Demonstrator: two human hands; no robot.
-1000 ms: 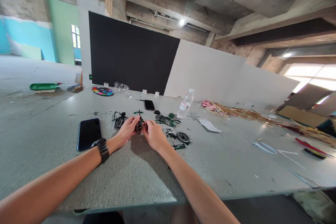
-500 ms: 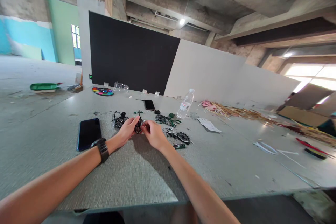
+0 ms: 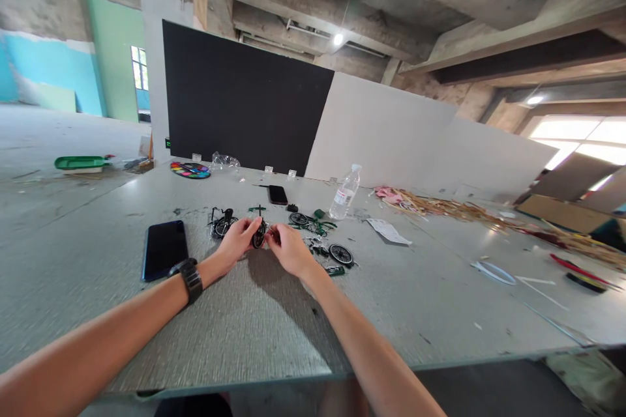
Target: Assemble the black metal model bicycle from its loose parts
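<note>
My left hand [image 3: 235, 240], with a black watch on its wrist, is closed around a small toy bicycle wheel [image 3: 259, 236] with a dark upright stem above it. Thumb and fingers of my right hand [image 3: 288, 250] are pinched together at the wheel's right side; whatever is between them is too small to make out. Just left of my hands sits a black toy bicycle part [image 3: 223, 224] with a wheel. To the right lie a green toy bicycle frame [image 3: 320, 227], a loose spoked wheel [image 3: 341, 254] and a green piece [image 3: 335, 271].
A large phone [image 3: 165, 249] lies left of my forearm, a smaller phone [image 3: 278, 195] beyond my hands. Behind the parts stands a water bottle [image 3: 345, 194], near a paper sheet [image 3: 388, 232]. A paint palette [image 3: 190, 171] and wood strips [image 3: 450, 210] lie farther back.
Both hands stay at nearly the same spot. The wheel in my left hand now shows more of its face, and my right fingertips have shifted slightly against its side.
</note>
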